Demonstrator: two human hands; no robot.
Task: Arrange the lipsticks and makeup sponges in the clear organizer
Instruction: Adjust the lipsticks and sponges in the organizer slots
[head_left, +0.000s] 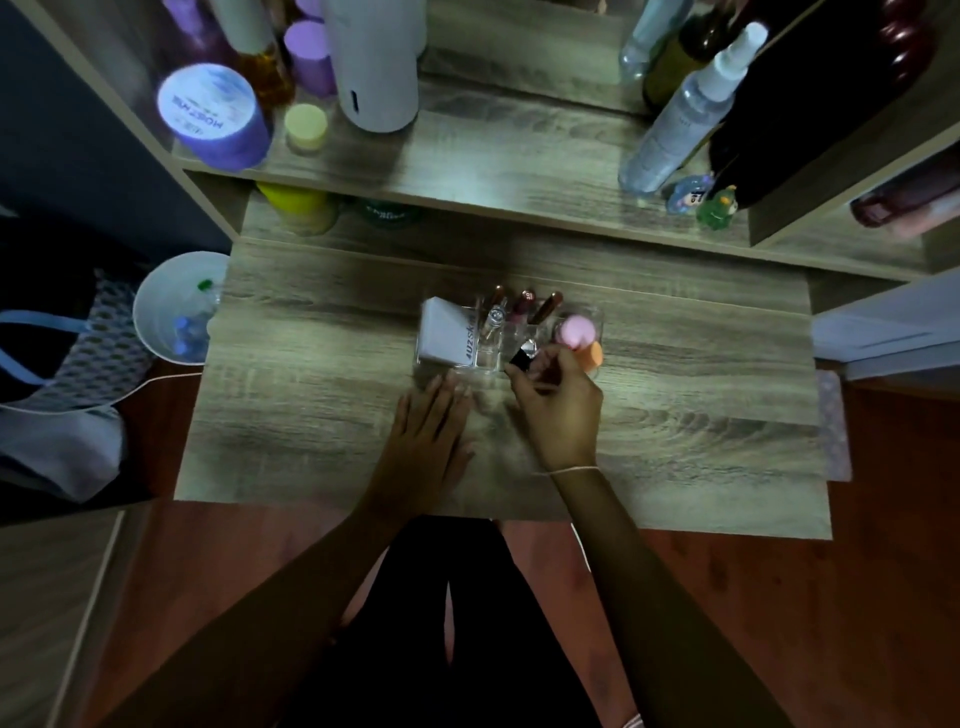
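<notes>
1. The wood-grain tabletop (675, 415) fills the middle of the view; a raised shelf (519, 156) behind it carries bottles and jars, among them a white cylinder (376, 67) and a purple-lidded tub (213, 117).
2. The left hand (428, 441) lies flat, palm down, on the tabletop, its fingers spread and grasping nothing; the fingertips reach just short of the near edge of the organizer.
3. The right hand (558, 410) is raised over the organizer's near edge; its fingers pinch a black lipstick (521, 358), tilted with its silvery end over a middle compartment.
4. The clear organizer (597, 317) sits near the middle of the tabletop; a white box (447, 332) fills its left section.
5. Three slim lipsticks (524, 309) lean in the middle compartments.
6. A pink makeup sponge (574, 330) sits in the right compartment; an orange makeup sponge (593, 356) touches it on the near side, partly hidden by the right hand.
</notes>
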